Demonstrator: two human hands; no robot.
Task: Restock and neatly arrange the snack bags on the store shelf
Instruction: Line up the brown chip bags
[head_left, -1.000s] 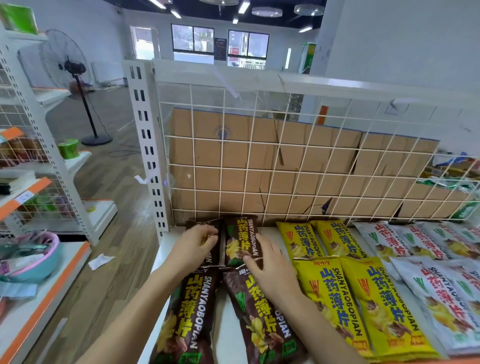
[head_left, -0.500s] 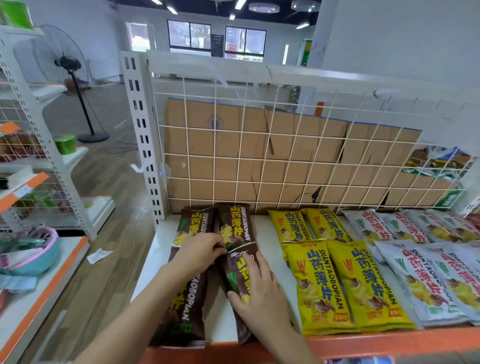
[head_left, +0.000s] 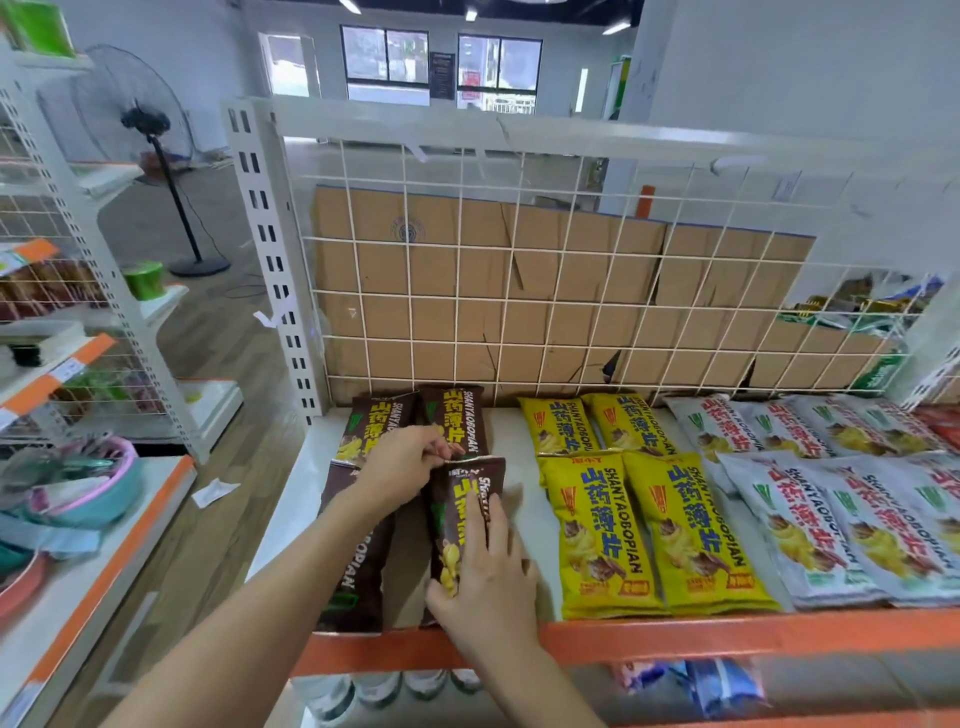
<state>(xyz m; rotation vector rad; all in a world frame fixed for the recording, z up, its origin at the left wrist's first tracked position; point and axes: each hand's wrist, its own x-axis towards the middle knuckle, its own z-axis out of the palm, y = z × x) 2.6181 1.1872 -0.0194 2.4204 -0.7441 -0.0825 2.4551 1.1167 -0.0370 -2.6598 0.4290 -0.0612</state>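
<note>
Several brown snack bags lie at the left end of the white shelf. My left hand pinches the top edge of the front right brown bag. My right hand lies flat on that same bag's lower half, fingers straight. A front left brown bag lies beside it, partly under my left forearm. Two more brown bags lie behind, against the wire grid. Yellow bags fill the middle in two rows, and white bags lie to the right.
A white wire grid backed by cardboard closes the shelf's rear. The orange front rail runs along the shelf's near edge, with bottles on the level below. Another shelving unit stands left across the aisle, a floor fan behind it.
The view has pulled back and down. My left hand came back from the rear bags to the top of the front right brown bag; my right hand slid down it toward the front rail.
</note>
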